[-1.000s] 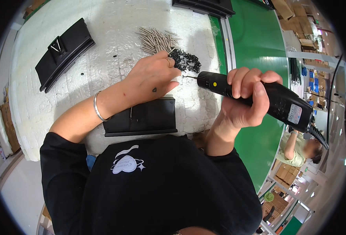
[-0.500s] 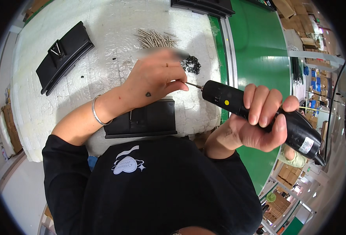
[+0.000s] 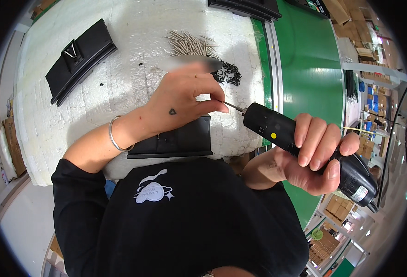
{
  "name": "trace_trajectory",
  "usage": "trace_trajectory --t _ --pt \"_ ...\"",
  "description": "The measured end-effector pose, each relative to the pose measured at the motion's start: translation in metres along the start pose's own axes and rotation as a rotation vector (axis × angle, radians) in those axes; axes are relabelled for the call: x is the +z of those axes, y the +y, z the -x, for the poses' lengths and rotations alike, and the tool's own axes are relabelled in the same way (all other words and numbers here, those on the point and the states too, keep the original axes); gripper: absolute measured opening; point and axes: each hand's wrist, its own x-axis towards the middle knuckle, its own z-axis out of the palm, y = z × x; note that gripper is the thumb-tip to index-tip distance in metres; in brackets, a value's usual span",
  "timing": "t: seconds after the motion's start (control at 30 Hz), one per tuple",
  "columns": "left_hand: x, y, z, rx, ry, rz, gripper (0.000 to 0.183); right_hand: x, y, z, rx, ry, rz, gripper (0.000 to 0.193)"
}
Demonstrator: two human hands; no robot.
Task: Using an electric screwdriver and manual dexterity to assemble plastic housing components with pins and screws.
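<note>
My right hand [image 3: 321, 154] is wrapped round a black electric screwdriver [image 3: 270, 124], which points up and to the left. Its thin metal bit reaches my left hand [image 3: 185, 94]. Thumb and forefinger of that hand pinch right at the bit's tip; whatever small thing lies between them is hidden. Below the left hand, close to my body, lies a black plastic panel [image 3: 185, 138], partly covered by my wrist. Just beyond the fingers are a heap of small black screws [image 3: 229, 74] and a pile of long silvery pins [image 3: 189, 44].
A second black panel [image 3: 81, 60] with metal pins on it lies at the left of the white padded surface [image 3: 134, 37]. Another dark part [image 3: 252, 8] sits at the far edge. A green tabletop [image 3: 309, 69] runs along the right; the tool's cable [image 3: 390, 134] hangs beyond it.
The screwdriver and my right hand have shifted slightly down and right. More of the bit shows beside the left fingertips, which still pinch at its tip.
</note>
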Motion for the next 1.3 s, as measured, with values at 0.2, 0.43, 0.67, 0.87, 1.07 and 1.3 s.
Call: trace_trajectory --t 0.2,0.43,0.67,0.87,1.07,1.3 --pt "-0.002 0.005 0.005 -0.028 -0.010 0.038 0.018 0.000 0.003 0.000 0.000 -0.028 -0.031 0.026" --pt "-0.005 0.009 0.021 -0.125 -0.172 0.167 0.021 0.007 0.004 0.001 0.098 -0.097 -0.086 0.032" --pt "-0.048 -0.046 0.008 0.050 -0.088 -0.382 0.016 0.006 0.010 0.003 0.126 -0.068 0.056 0.022" --pt "-0.045 -0.050 -0.016 0.238 -0.365 -0.565 0.016 0.005 0.005 0.003 0.122 -0.059 0.094 0.023" --pt "-0.044 -0.052 -0.019 0.253 -0.422 -0.576 0.003 0.001 0.008 0.006 0.088 -0.027 0.029 0.031" --pt "-0.049 -0.047 -0.010 0.200 -0.372 -0.536 0.013 0.004 0.011 0.005 0.082 -0.003 0.033 0.030"
